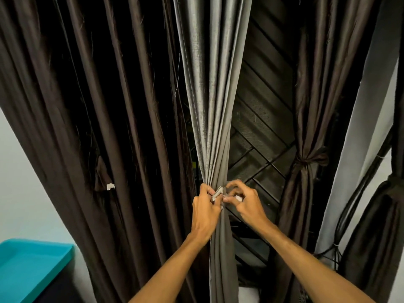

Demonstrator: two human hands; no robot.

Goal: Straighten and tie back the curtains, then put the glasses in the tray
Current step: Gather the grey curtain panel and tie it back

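Sitting nearest, at lower left, is a teal tray (32, 265). Further out, the left hand (205, 206) clenches its fingers round the gathered grey curtain (214, 106), which hangs straight down, long axis vertical. Just beside it, the right hand (244, 202) pinches a white-tipped tie (238, 198). Beyond, at right, a brown curtain (306, 127) hangs tied back.

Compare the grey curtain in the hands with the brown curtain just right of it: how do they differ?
Colour: the grey curtain is pale and silvery; the brown curtain is dark. State: the grey curtain is only bunched by the left hand, with the right hand pinching its tieback, not yet fastened; the brown curtain is held by its own band, no hand on it. Both are gathered to a narrow waist.
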